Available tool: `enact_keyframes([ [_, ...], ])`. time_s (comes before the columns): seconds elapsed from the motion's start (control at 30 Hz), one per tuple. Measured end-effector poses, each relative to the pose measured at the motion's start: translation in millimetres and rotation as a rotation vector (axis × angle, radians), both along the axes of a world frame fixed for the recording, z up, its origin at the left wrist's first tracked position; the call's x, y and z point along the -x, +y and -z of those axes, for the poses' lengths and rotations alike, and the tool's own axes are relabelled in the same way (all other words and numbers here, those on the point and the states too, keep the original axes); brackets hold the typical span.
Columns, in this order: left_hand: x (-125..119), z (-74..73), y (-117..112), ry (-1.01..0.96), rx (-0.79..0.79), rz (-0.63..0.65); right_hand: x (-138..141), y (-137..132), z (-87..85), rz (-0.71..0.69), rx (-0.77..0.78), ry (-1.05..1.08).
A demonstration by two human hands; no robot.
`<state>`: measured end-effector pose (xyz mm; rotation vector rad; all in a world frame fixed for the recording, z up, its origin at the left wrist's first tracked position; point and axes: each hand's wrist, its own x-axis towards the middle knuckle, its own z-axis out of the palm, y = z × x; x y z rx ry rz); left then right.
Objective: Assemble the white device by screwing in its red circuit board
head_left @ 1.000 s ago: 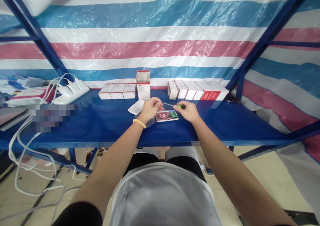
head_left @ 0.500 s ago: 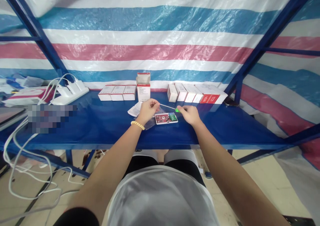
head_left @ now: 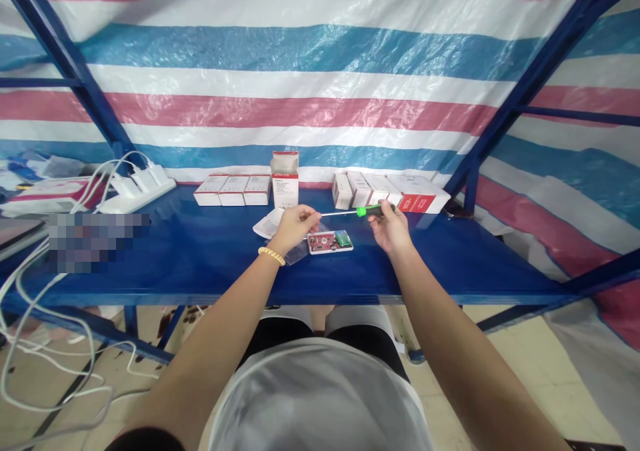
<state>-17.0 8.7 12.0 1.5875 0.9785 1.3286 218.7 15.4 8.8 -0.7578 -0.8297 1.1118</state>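
A screwdriver (head_left: 367, 210) with a green and black handle and a thin metal shaft lies nearly level above the table. My right hand (head_left: 393, 228) is closed around its handle. At the shaft's tip, the fingers of my left hand (head_left: 297, 226) are pinched together; whatever small thing is between them is hidden. Just below the shaft, a red circuit board (head_left: 323, 242) with a green module (head_left: 343, 238) sits in a white casing on the blue table (head_left: 350, 281). A clear plastic bag (head_left: 296, 254) and a white piece (head_left: 267, 223) lie beside and behind my left hand.
An opened detector box (head_left: 285, 190) stands at the back, with white boxes (head_left: 233, 191) to its left and more boxes (head_left: 390, 190) to the right. A power strip (head_left: 140, 190) with white cables occupies the left side. Blue frame posts and striped sheeting (head_left: 300, 51) enclose the table.
My right hand has turned and shifted its grip, so more of the screwdriver's handle shows. The screwdriver now lies more level. My left hand stays pinched at the tip.
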Motion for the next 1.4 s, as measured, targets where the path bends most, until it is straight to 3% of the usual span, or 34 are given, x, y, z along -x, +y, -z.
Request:
enact_keyframes([
  [0.27, -6, 8.2, -6, 0.216, -0.123, 0.016, 3, 3, -1.5, 0.012, 0.054, 0.048],
  [0.5, -6, 4.6, -4, 0.078, -0.1, -0.074, 3, 0, -5.2, -0.085, 0.147, 0.141],
  [0.73, -6, -2.2, -4, -0.069, -0.01, -0.07, 7, -7, -10.6, -0.183, 0.148, 0.193],
  [1.1, -4, -0.4, -3, -0.116, 0.042, -0.003, 2, -3, -5.5, -0.215, 0.11, 0.185],
  [1.4, -1, 0.6, -1, -0.042, 0.02, 0.016, 4, -8, -10.1, -0.2, 0.123, 0.221],
])
